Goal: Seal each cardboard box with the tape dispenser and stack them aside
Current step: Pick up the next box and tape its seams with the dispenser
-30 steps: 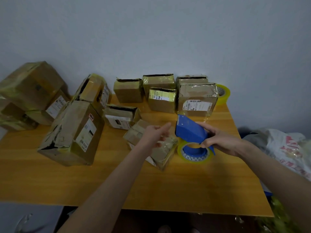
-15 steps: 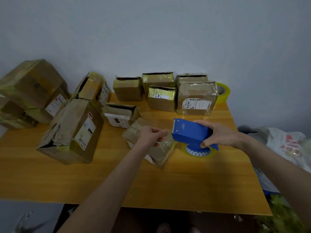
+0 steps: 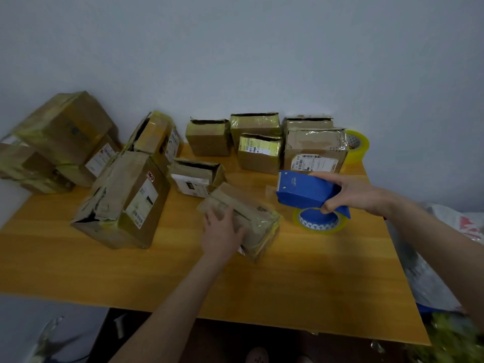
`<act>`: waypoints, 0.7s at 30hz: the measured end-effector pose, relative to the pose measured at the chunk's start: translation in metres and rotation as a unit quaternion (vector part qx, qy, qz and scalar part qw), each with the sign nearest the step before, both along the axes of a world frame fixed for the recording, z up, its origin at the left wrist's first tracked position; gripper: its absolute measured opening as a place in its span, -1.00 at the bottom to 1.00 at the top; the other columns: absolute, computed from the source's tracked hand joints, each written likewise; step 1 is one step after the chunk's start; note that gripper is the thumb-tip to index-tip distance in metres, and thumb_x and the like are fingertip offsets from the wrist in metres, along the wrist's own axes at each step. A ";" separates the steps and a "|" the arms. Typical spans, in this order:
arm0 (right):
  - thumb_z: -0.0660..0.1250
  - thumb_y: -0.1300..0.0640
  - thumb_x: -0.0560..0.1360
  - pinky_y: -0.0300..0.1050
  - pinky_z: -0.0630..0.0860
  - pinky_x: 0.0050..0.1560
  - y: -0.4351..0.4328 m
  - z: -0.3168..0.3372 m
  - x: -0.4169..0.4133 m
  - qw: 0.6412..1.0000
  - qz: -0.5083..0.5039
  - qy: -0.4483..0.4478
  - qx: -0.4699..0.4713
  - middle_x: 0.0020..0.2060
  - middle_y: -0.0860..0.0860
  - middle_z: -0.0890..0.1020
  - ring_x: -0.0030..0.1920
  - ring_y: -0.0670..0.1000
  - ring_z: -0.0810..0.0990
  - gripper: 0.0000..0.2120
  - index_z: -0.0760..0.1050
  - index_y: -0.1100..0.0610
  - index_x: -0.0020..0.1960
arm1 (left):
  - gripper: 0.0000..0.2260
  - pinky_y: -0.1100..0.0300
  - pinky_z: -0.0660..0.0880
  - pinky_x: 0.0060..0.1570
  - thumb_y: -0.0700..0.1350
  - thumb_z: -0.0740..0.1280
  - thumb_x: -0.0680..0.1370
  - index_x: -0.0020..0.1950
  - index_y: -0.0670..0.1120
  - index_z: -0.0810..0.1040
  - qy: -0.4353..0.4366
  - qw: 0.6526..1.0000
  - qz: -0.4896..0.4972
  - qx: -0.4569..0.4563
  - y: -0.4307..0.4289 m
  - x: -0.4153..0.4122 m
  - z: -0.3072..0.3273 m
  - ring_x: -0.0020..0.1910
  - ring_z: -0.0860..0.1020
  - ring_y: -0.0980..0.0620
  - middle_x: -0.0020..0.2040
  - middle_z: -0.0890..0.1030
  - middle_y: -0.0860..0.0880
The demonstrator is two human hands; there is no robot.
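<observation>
While the left hand (image 3: 222, 231) lies on the small tape-wrapped brown cardboard box (image 3: 251, 218) near the middle of the orange wooden table (image 3: 314, 284), fingers spread and pressing rather than clutching, the right hand (image 3: 353, 195) curls fingers and thumb round the blue plastic tape dispenser (image 3: 306, 189), just right of that box (whether its yellowish roll touches the wood I cannot tell). The heap of taped brown boxes (image 3: 60, 137) at far left looks like finished work. The row of small torn-topped cartons (image 3: 259, 142) along the wall gapes open, so I judge most of the sealing remains. A large battered carton (image 3: 123, 200) on its side and a shallow open box (image 3: 196, 176) crowd the way to the heap. A spare yellow tape roll (image 3: 357, 145) sits back right, and a white plastic bag (image 3: 458, 231) lies off the table's right edge.
</observation>
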State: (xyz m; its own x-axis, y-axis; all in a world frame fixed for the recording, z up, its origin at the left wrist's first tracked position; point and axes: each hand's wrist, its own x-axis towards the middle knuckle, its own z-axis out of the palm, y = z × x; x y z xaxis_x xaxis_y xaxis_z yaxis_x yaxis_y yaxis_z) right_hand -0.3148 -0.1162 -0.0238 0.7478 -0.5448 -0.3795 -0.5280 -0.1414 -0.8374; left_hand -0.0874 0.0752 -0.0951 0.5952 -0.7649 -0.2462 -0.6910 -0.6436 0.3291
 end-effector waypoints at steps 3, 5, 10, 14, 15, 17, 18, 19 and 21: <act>0.46 0.37 0.34 -0.18 0.49 -0.02 -0.001 -0.001 -0.008 0.999 -0.034 -0.018 0.024 0.16 -0.07 0.51 0.12 -0.02 0.54 -0.32 0.43 -0.36 0.14 | -0.43 -0.14 0.18 0.45 0.08 0.22 0.60 0.56 0.03 0.08 0.026 0.999 -0.033 0.017 0.001 -0.019 -0.017 0.52 -0.10 -0.28 0.55 -0.21 -0.23; 0.45 0.40 0.34 -0.09 0.51 0.07 0.000 -0.001 -0.014 0.997 -0.054 -0.032 0.037 0.19 -0.02 0.52 0.15 0.03 0.54 -0.31 0.44 -0.30 0.20 | -0.50 -0.08 0.15 0.47 -0.07 0.23 0.61 0.54 -0.01 0.17 0.037 0.995 -0.096 -0.018 -0.003 -0.020 -0.018 0.54 -0.06 -0.20 0.57 -0.15 -0.17; 0.45 0.39 0.34 0.13 0.48 0.25 0.007 -0.008 -0.022 0.997 -0.073 -0.033 0.021 0.21 0.02 0.52 0.18 0.08 0.53 -0.32 0.44 -0.14 0.32 | -0.56 0.01 0.11 0.49 -0.16 0.24 0.60 0.48 0.03 0.31 0.061 0.971 -0.223 -0.053 -0.029 -0.009 -0.004 0.55 0.01 -0.05 0.57 0.05 -0.02; 0.48 0.35 0.32 0.01 0.52 0.15 0.013 -0.014 -0.027 0.994 -0.101 -0.028 0.014 0.15 -0.01 0.56 0.13 0.03 0.56 -0.34 0.46 -0.24 0.23 | -0.34 -0.13 0.04 0.48 0.25 0.32 0.47 0.52 0.18 0.16 -0.022 0.945 -0.326 -0.017 -0.030 -0.018 -0.011 0.55 -0.06 -0.03 0.57 0.03 0.04; 0.49 0.34 0.32 -0.07 0.53 0.07 0.015 -0.015 -0.027 0.994 -0.105 -0.025 0.014 0.12 -0.03 0.56 0.10 0.01 0.57 -0.35 0.45 -0.28 0.18 | -0.32 -0.13 0.01 0.49 0.25 0.32 0.47 0.52 0.21 0.12 -0.034 0.939 -0.343 0.001 -0.029 -0.021 -0.017 0.55 -0.08 -0.03 0.57 -0.01 0.05; 0.50 0.33 0.31 -0.19 0.50 -0.05 0.017 -0.016 -0.027 0.994 -0.104 -0.018 0.013 0.09 -0.03 0.56 0.06 -0.02 0.58 -0.36 0.42 -0.28 0.15 | -0.36 -0.10 0.04 0.49 0.17 0.32 0.51 0.52 0.24 0.10 -0.046 0.941 -0.334 0.001 -0.031 -0.019 -0.023 0.55 -0.10 -0.03 0.58 -0.05 0.06; 0.51 0.32 0.30 -0.22 0.50 -0.08 0.017 -0.017 -0.028 0.994 -0.106 -0.010 0.013 0.07 -0.01 0.57 0.04 -0.02 0.60 -0.37 0.41 -0.24 0.16 | -0.38 -0.09 0.07 0.49 0.13 0.32 0.53 0.51 0.24 0.09 -0.050 0.945 -0.323 -0.004 -0.034 -0.016 -0.023 0.55 -0.10 -0.03 0.58 -0.05 0.06; 0.51 0.32 0.30 -0.23 0.50 -0.09 0.017 -0.017 -0.029 0.994 -0.110 -0.001 0.013 0.06 0.01 0.58 0.02 -0.02 0.61 -0.40 0.41 -0.19 0.15 | -0.38 -0.10 0.10 0.48 0.10 0.32 0.53 0.52 0.24 0.09 -0.054 0.948 -0.314 -0.004 -0.037 -0.012 -0.022 0.55 -0.10 -0.03 0.58 -0.05 0.06; 0.53 0.31 0.29 -0.17 0.54 -0.04 0.017 -0.014 -0.028 0.994 -0.110 0.015 0.007 0.06 0.06 0.59 0.01 0.02 0.62 -0.46 0.43 -0.05 0.15 | -0.37 -0.11 0.11 0.48 0.05 0.33 0.54 0.52 0.24 0.09 -0.053 0.952 -0.302 0.003 -0.043 -0.003 -0.017 0.55 -0.09 -0.03 0.58 -0.04 0.06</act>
State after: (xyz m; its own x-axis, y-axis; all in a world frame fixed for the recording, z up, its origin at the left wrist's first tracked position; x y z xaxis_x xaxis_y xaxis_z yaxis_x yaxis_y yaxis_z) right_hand -0.3429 -0.0991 -0.0378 0.5994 -0.6885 -0.4082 -0.5696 -0.0086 -0.8219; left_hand -0.0905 0.0324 -0.1122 0.0690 -0.9743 -0.2142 -0.9646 -0.1200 0.2348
